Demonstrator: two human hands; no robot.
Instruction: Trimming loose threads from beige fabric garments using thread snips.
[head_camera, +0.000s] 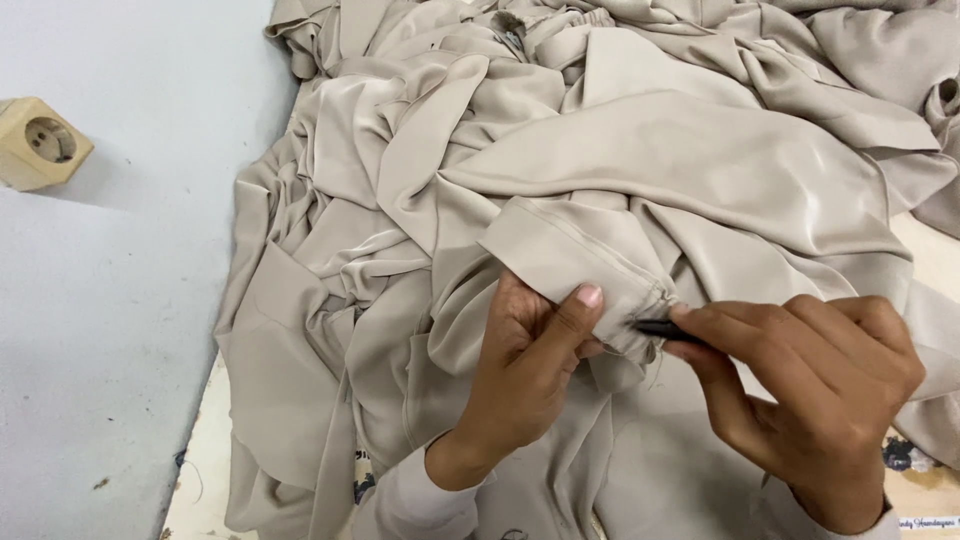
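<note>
Folded hem of glossy beige satin cloth is pinched by left hand. Slim black tool is clamped in right hand at the gathered seam; slippage risks snagged fabric.

The left hand rises from a pale sleeve, palm turned up, fingers curled and thumb pressed forward in a pinch. The right hand comes in from the lower right, fingers bunched, thumb and forefinger pinched together pointing left.

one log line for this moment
left hand: pinching beige fabric hem | right hand: small black tool at hem | wall socket at left
</note>
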